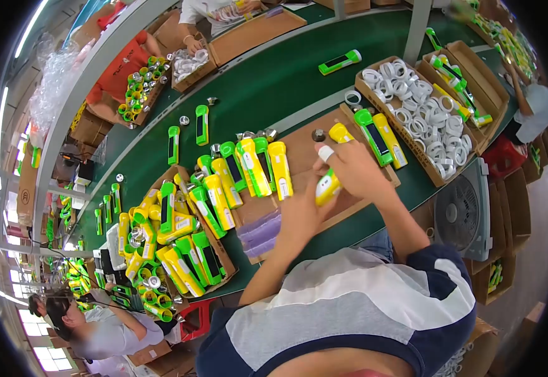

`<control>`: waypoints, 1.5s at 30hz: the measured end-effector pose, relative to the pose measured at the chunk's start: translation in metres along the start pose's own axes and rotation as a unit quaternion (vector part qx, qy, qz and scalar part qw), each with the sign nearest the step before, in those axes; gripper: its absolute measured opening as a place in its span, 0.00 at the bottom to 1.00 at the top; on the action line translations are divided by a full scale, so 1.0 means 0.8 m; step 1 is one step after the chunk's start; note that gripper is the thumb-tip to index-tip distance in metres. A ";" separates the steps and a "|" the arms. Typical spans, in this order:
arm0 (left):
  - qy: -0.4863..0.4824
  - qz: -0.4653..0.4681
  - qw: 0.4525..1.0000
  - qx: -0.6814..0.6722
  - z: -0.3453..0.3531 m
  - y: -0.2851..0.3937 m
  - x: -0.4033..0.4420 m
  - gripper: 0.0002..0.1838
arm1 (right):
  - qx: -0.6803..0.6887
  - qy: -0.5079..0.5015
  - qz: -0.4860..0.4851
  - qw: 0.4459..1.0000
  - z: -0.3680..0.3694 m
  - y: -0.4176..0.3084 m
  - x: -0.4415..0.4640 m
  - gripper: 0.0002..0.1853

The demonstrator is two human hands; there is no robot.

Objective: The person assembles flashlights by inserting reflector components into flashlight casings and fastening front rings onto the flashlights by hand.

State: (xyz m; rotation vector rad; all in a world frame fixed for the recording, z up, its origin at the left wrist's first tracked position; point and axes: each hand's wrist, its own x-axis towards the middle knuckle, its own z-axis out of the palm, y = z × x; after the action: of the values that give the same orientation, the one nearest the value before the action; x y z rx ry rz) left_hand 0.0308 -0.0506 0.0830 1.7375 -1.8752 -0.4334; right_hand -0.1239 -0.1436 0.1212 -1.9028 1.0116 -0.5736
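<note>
My left hand [301, 217] is closed around a yellow-and-green flashlight [328, 188], held tilted over the cardboard work surface. My right hand [357, 168] is curled over its upper end, which the fingers hide. A white band [326, 153] shows at the right fingers; I cannot tell whether it is a loose ring or a finger wrap. Just beyond the right hand lie a yellow flashlight [341, 132] and a small metallic lamp head [318, 135]. A green flashlight [373, 137] with a dark panel rests to the right. Several flashlights stand in a row to the left, including a yellow one [280, 171].
A carton of white rings [415, 110] stands at right, beside a box with flashlights [453, 75]. A heaped flashlight carton [227, 267] is at left. Purple padding [261, 235] lies on the cardboard. A fan [459, 210] stands at right. Co-workers sit around the green table [249, 94].
</note>
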 end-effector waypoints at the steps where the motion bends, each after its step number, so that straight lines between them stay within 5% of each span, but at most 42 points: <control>1: -0.033 -0.012 0.999 0.027 0.002 -0.007 -0.002 0.30 | 0.139 0.020 0.060 0.988 0.014 0.022 0.006 0.30; 4: -0.077 0.000 0.997 -0.030 0.008 -0.007 -0.007 0.30 | 0.349 -0.010 0.097 0.932 0.019 0.042 -0.001 0.36; 5: -0.092 0.007 0.993 -0.072 0.010 -0.006 -0.016 0.29 | 0.348 -0.048 0.025 0.936 0.009 0.047 -0.007 0.38; 6: -0.214 -0.050 0.935 -0.280 0.014 -0.016 -0.024 0.28 | 0.389 -0.070 0.043 0.918 -0.006 0.021 -0.018 0.37; 8: -0.402 -0.151 0.648 -0.629 0.021 -0.039 -0.023 0.27 | 0.458 -0.126 0.004 0.880 -0.019 0.006 -0.033 0.34; 9: -0.396 -0.111 0.525 -0.745 0.024 -0.030 -0.029 0.26 | 0.478 -0.117 -0.002 0.871 -0.015 0.005 -0.035 0.32; 12: -0.380 -0.090 0.410 -0.824 0.038 -0.024 -0.030 0.27 | 0.539 -0.076 -0.015 0.839 0.008 0.010 -0.042 0.28; 13: -0.338 -0.065 0.488 -0.802 0.044 -0.023 -0.028 0.27 | 0.559 -0.056 -0.021 0.827 0.014 0.019 -0.041 0.26; 15: -0.185 -0.084 0.749 -0.631 0.051 -0.011 -0.027 0.27 | 0.561 0.028 -0.026 0.827 0.023 0.031 -0.043 0.24; 17: -0.037 -0.002 0.941 -0.336 0.056 -0.015 -0.021 0.32 | 0.543 0.061 -0.004 0.837 0.025 0.025 -0.047 0.24; 20: -0.182 -0.062 0.772 -0.605 0.039 -0.023 -0.030 0.33 | 0.560 0.046 -0.004 0.828 0.029 0.022 -0.052 0.26; 21: -0.254 -0.081 0.655 -0.707 0.036 -0.028 -0.030 0.37 | 0.584 0.032 -0.001 0.811 0.029 0.023 -0.050 0.27; 24: -0.371 -0.075 0.437 -0.816 0.022 -0.026 -0.026 0.40 | 0.641 -0.019 -0.044 0.766 0.028 0.028 -0.044 0.31; 28: -0.402 -0.089 0.384 -0.827 0.037 -0.027 -0.037 0.43 | 0.647 -0.075 -0.064 0.756 0.028 0.017 -0.044 0.32; 32: -0.357 -0.014 0.574 -0.737 0.033 -0.029 -0.036 0.38 | 0.609 -0.120 -0.065 0.782 0.018 0.001 -0.058 0.33; 37: -0.366 -0.027 0.617 -0.696 0.003 -0.019 -0.037 0.25 | 0.618 -0.166 -0.177 0.748 0.026 -0.001 -0.055 0.34; 40: -0.429 -0.020 0.552 -0.715 -0.011 -0.015 -0.033 0.23 | 0.566 -0.203 -0.191 0.775 0.019 -0.012 -0.056 0.30; 44: -0.303 -0.007 0.738 -0.603 -0.009 -0.010 -0.051 0.17 | 0.594 -0.199 -0.173 0.760 0.025 -0.020 -0.052 0.23; 45: -0.368 -0.075 0.713 -0.592 -0.020 -0.005 -0.048 0.16 | 0.589 -0.205 -0.190 0.759 0.026 -0.017 -0.050 0.22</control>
State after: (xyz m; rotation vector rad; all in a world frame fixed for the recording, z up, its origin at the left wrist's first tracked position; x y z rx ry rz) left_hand 0.0443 -0.0114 0.0869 0.7753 -1.1963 -2.0748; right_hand -0.1260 -0.0964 0.1228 -0.9502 -0.1327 -0.7268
